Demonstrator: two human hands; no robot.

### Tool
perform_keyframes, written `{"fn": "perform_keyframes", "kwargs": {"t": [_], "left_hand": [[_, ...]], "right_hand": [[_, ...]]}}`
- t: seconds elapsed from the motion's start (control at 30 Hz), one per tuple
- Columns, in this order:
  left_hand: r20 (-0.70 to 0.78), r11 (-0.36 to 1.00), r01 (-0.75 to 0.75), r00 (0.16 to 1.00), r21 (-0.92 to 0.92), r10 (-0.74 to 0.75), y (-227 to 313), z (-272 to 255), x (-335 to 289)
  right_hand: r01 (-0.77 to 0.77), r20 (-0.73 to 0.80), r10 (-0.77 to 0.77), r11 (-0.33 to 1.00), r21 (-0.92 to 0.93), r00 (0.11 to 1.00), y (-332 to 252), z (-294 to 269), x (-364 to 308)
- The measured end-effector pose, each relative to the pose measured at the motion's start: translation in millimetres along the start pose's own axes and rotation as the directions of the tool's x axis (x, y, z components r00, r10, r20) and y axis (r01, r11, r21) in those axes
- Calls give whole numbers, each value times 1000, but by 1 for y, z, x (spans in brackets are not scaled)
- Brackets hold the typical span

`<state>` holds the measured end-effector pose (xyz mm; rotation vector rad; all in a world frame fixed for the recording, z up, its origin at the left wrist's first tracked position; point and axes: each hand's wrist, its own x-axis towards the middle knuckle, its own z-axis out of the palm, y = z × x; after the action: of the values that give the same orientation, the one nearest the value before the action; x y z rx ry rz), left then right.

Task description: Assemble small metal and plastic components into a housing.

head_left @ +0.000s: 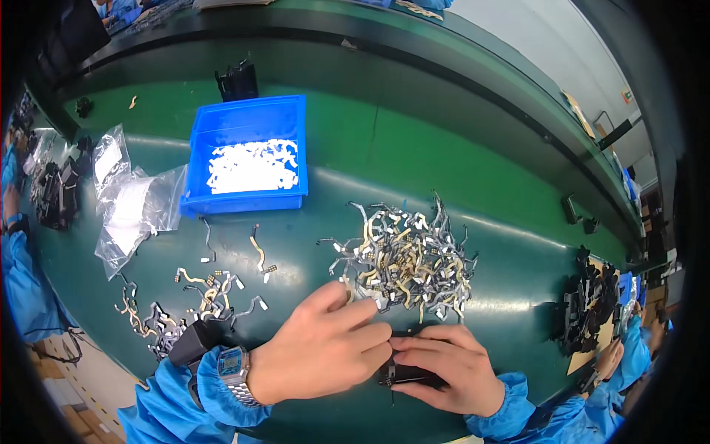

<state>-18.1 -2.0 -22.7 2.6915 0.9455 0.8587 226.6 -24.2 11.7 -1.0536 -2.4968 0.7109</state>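
Observation:
My right hand (455,370) is wrapped round a small black plastic part (418,376) near the table's front edge. My left hand (325,344), with a metal watch on its wrist, is closed, its fingertips meeting the part's left end. Whatever those fingers pinch is hidden behind them. Just beyond both hands lies a heap of short cable harnesses (410,259), grey and yellowish with white connectors. A smaller scatter of similar harnesses (211,292) is by my left forearm, partly covered by a black block-shaped object (194,342).
A blue bin (248,203) of small white pieces (255,166) stands beyond the left hand, beside clear plastic bags (137,203). Black parts (588,300) are piled at the right. Co-workers' blue sleeves (29,277) show at both sides. A raised ledge (355,52) runs along the back.

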Motion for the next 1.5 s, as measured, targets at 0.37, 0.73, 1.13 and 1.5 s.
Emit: {"fn": "perform_keyframes", "kwargs": {"t": [0.37, 0.73, 1.13, 1.5], "left_hand": [[30, 906, 9, 1000, -423, 4, -10, -10, 3], [49, 953, -49, 997, -298, 67, -7, 0, -1], [34, 924, -33, 998, -380, 50, -4, 2, -4], [-27, 924, -34, 999, -380, 25, -2, 3, 1]], "right_hand": [[-150, 4, 150, 983, 105, 989, 9, -1, -12], [30, 2, -30, 998, -48, 1000, 6, -13, -4], [62, -84, -67, 996, -66, 994, 2, -10, -7], [217, -118, -274, 909, -356, 954, 7, -11, -16]]}}
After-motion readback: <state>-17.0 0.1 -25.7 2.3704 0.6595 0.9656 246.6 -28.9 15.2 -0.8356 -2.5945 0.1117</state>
